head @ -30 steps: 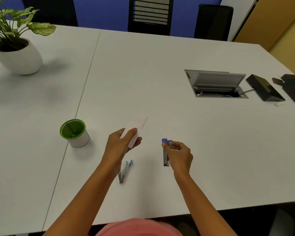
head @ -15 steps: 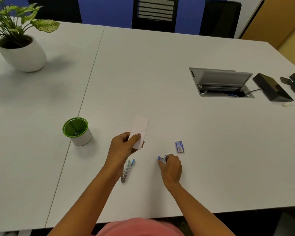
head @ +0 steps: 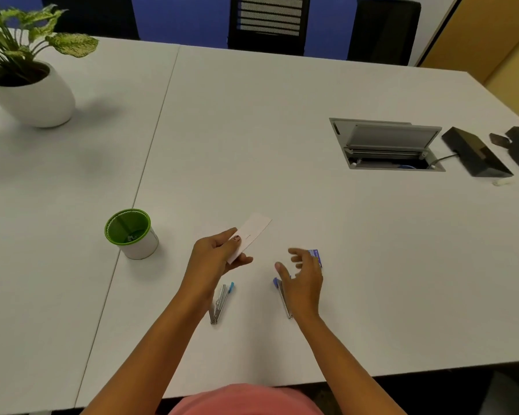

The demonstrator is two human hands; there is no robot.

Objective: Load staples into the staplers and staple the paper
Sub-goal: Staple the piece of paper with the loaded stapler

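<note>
Head view: right hand (head: 304, 283), fingers apart, has set down the purple-tipped metal stapler (head: 284, 304) and reaches for the small blue staple box (head: 318, 256) beyond it, so loading likely follows. Left hand (head: 213, 259) pinches the white paper slip (head: 253, 232).

One head-worn camera looks forward and down across the white table (head: 312, 115), close above both forearms, with chairs (head: 268, 22) along the far edge.

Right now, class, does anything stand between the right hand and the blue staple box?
Nothing visible does. The right hand hovers open, its fingertips close to the staple box. The purple-tipped stapler lies on the table beneath the hand, not between them.
</note>
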